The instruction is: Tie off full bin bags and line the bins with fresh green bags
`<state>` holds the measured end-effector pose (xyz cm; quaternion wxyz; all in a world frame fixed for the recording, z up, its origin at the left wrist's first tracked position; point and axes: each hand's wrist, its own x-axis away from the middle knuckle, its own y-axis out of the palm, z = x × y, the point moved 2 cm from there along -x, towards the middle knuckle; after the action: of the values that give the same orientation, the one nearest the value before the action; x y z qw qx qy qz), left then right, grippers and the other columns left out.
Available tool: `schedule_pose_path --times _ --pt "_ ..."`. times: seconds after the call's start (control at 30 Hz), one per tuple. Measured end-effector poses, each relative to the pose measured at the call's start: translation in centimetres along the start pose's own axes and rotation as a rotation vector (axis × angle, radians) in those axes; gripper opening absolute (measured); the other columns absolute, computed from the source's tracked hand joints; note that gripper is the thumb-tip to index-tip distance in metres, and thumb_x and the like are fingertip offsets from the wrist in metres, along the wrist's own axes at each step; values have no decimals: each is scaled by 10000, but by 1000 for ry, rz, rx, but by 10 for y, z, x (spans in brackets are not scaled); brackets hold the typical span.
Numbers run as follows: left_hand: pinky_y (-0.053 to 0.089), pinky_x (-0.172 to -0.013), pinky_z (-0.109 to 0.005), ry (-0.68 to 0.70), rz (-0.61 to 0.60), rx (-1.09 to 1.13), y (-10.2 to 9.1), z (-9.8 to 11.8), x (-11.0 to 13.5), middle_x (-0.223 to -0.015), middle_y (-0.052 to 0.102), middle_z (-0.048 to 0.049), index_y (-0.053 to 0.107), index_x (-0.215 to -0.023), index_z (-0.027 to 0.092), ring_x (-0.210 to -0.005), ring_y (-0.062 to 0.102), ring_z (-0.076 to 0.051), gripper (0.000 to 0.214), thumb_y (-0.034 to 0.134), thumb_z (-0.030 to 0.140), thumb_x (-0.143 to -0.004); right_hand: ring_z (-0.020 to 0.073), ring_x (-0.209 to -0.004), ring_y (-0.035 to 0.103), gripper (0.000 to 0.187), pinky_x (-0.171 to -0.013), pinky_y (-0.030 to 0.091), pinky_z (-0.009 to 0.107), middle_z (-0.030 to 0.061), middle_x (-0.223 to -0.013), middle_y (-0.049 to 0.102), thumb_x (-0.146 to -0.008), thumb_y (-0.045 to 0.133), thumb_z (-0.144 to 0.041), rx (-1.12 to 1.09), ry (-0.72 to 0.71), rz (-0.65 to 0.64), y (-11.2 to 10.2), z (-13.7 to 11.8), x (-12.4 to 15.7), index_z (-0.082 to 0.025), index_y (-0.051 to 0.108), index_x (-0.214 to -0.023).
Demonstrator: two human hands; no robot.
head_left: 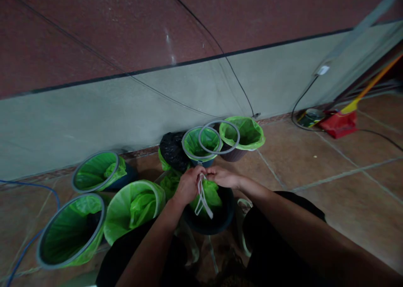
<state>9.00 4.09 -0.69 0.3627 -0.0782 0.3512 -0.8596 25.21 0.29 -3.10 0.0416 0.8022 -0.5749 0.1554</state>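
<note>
Head view, left hand: your left hand is over the dark bin, its fingers pinching the white drawstring, which hangs down in a loop.
Head view, right hand: your right hand meets it from the other side, fingers curled in at the top of the green liner; you cannot tell what its fingertips grasp.
Green liner: gathered below your hands, inside the mouth of the dark bin, which stands between your feet.
Bins ahead: a blue bin with a grey rim and a brown bin, both green-lined; a loose grey ring lies across their tops.
Black bag: the black plastic bag sits just left of the blue bin.
Bins at left: three more green-lined bins stand or lean together, near a blue cable.
Far right: a red dustpan lies on the tiled floor, beside a tin can.
</note>
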Motion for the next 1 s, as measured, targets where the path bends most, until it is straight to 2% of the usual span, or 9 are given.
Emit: schedule_pose_path --times 0.17,0.33,0.43,0.53,0.63,0.7,0.8,0.9,1.0 --pt "486 -802 -275 -5 182 -11 9 -3 6 -885 696 -33 654 -913 217 -834 649 -162 170 511 128 -892 99 -659 526 213 -646 424 231 -10 -774 654 -755 664 -276 -234 23 -27 2 -9 2 -145 699 -918" --pt "515 -782 -269 -18 312 203 8 -2 7 -883 709 -31 710 -902 212 -824 668 -157 140 591 151 -862 109 -690 570 282 -711 454 253 -7 -781 677 -693 776 -356 -342 40 7 0 -9 5 -152 721 -880" --pt "530 -799 -282 -23 363 350 3 -1 4 -1027 709 -72 747 -838 203 -913 678 -182 71 685 234 -823 136 -718 597 351 -716 460 279 24 -822 692 -662 798 -407 -360 70 65 0 -6 7 -148 733 -889" --pt "533 -791 -292 -79 338 499 3 -3 0 -960 726 -78 759 -803 193 -876 682 -188 106 724 293 -795 134 -685 580 302 -681 440 276 17 -783 676 -677 761 -376 -330 75 105 -1 -5 7 -147 731 -871" --pt "530 -725 -282 -185 283 628 9 -7 -1 -845 741 -64 759 -814 178 -784 679 -183 166 743 338 -774 102 -606 492 169 -612 374 245 -28 -668 600 -740 662 -300 -151 47 174 -5 -7 4 -148 707 -800" --pt "506 -629 -257 -253 264 661 13 -9 -1 -773 733 -50 758 -800 167 -685 654 -164 203 754 365 -755 102 -601 472 125 -597 351 241 -29 -649 570 -773 594 -238 77 31 277 -11 -12 3 -148 679 -756" --pt "463 -555 -238 -305 236 646 16 -12 -2 -639 687 -18 749 -769 161 -568 597 -135 221 743 381 -754 137 -720 546 114 -678 388 260 27 -796 628 -792 543 -159 528 -57 401 -15 -24 6 -147 656 -787" --pt "475 -589 -251 -364 277 654 15 -15 -4 -613 672 -1 729 -755 168 -565 599 -137 223 723 391 -758 172 -864 593 143 -778 413 276 80 -946 660 -866 505 -169 796 -138 404 -13 -32 10 -156 645 -892" --pt "473 -641 -256 -432 295 600 15 -18 -4 -616 667 1 702 -690 172 -605 610 -140 255 665 399 -799 188 -851 617 189 -769 420 288 88 -918 678 -938 450 -218 880 -70 376 -12 -30 12 -176 634 -925"
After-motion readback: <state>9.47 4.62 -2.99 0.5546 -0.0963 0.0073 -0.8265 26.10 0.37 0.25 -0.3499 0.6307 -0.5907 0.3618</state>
